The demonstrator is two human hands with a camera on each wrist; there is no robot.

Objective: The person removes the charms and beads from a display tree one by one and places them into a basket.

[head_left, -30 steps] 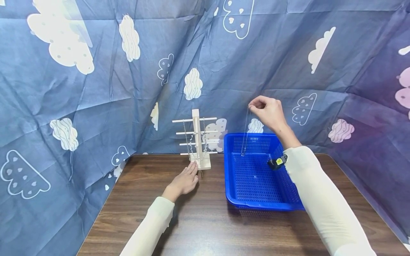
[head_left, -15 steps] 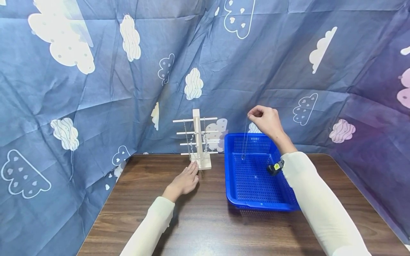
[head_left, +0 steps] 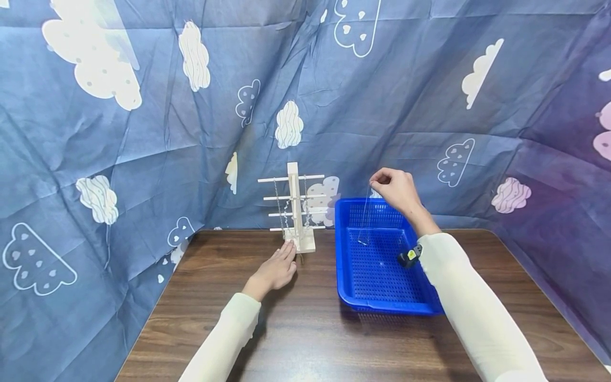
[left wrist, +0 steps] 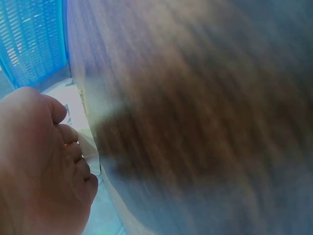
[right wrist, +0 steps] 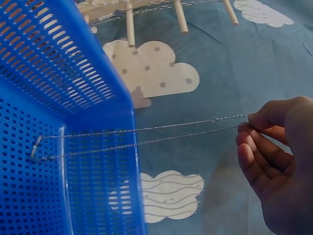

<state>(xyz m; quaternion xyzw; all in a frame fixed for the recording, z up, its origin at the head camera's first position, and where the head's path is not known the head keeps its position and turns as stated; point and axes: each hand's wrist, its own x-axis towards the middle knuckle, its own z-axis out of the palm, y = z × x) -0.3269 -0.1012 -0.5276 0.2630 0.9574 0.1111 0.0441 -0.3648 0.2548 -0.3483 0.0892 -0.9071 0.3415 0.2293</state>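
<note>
Between thumb and fingertips my right hand (head_left: 396, 188) pinches a thin silver necklace (right wrist: 161, 141) by its top end. The chain hangs in a long loop, and its lower end dangles inside the blue plastic basket (head_left: 340, 254). My left hand (head_left: 274, 269) lies with straight fingers on the base of a pale wooden jewelry stand (head_left: 293, 199). Other chains hang from the pegs of that stand. In the left wrist view the left fingers (left wrist: 73, 147) rest at the light-coloured base.
The brown wooden table (head_left: 200, 329) carries both stand and basket, the basket to the right of the stand. Behind them hangs a blue cloth (head_left: 157, 143) with cloud prints. A black wrist camera (head_left: 409, 257) sits under the right wrist, over the basket.
My right hand has come down with the necklace, so the chain's lower end hangs deeper in the basket. The left hand stays on the stand's base.
</note>
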